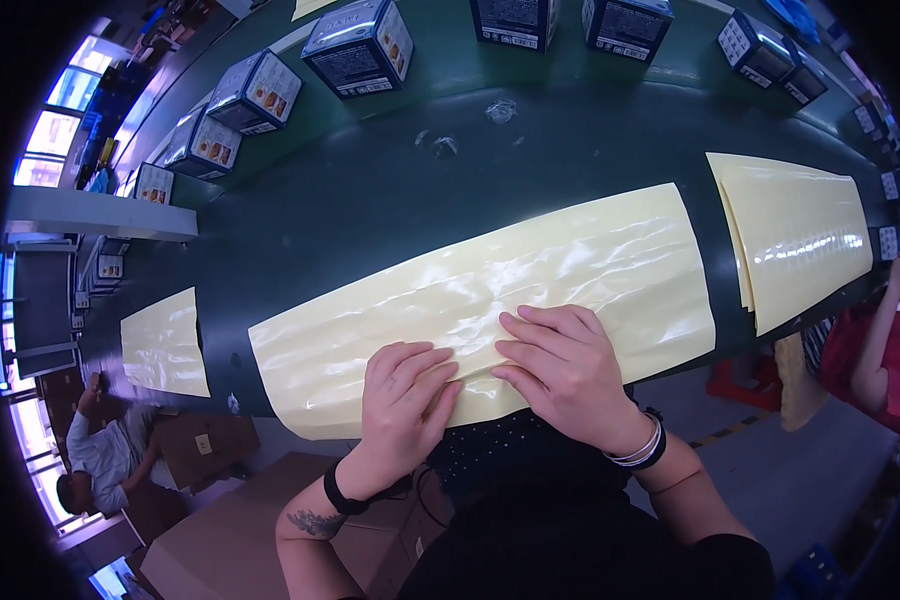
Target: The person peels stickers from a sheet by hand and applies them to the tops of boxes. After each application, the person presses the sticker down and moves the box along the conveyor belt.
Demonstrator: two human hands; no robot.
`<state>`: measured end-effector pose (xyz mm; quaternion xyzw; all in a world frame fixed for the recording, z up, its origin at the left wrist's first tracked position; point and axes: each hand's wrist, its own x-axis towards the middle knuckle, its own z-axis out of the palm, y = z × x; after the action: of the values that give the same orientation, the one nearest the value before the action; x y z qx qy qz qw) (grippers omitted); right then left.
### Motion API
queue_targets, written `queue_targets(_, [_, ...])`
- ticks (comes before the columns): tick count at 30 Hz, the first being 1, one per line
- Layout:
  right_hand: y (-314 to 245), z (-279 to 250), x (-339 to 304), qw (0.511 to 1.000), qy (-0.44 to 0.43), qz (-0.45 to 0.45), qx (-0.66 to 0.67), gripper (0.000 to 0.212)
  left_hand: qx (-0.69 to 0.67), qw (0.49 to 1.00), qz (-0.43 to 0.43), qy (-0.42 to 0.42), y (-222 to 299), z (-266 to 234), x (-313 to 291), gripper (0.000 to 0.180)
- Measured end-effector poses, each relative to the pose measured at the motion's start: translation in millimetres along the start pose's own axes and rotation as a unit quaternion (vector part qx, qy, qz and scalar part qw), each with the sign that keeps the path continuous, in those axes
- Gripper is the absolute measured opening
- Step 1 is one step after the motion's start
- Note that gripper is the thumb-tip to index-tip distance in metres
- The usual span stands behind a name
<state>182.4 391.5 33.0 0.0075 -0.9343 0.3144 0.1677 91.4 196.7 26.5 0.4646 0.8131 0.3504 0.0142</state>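
Observation:
A large, pale yellow glossy sheet (610, 270) with wrinkles lies across the dark green table in front of me. My left hand (405, 405) is at its near edge, fingers bent and pressed together on the sheet. Close beside it on the right, my right hand (568, 370) grips the same edge with curled fingers. Between the two hands a raised crease runs along the sheet. The fingertips partly hide what they pinch.
More yellow sheets (800, 235) lie stacked at the right, and another yellow sheet (165, 345) at the left. Blue-and-white boxes (360, 48) line the table's far side. Crumpled clear plastic (501, 111) sits on the table (370, 190). Other people are seated at both sides; cardboard boxes (240, 530) stand below.

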Motion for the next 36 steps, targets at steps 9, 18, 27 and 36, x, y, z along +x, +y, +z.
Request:
queue_targets(9, [3.4,-2.7,-1.3,1.000,0.000,0.001,-0.002,0.020,0.000,1.000,-0.003,0.020,5.2,8.7,-1.7,0.025])
queue_targets(18, [4.1,-4.5,-1.9,1.000,0.007,0.002,-0.007,0.019,-0.015,0.998,0.012,0.063,5.6,14.0,-2.2,0.021])
queue_targets(27, [8.8,-8.2,-2.5,1.000,0.004,0.008,-0.005,0.020,-0.040,0.998,-0.011,0.052,11.1,10.9,2.9,0.019])
queue_targets(36, [14.9,-8.7,-6.8,1.000,0.001,0.006,-0.019,0.022,-0.059,0.987,-0.022,-0.149,34.2,-53.9,56.1,0.017])
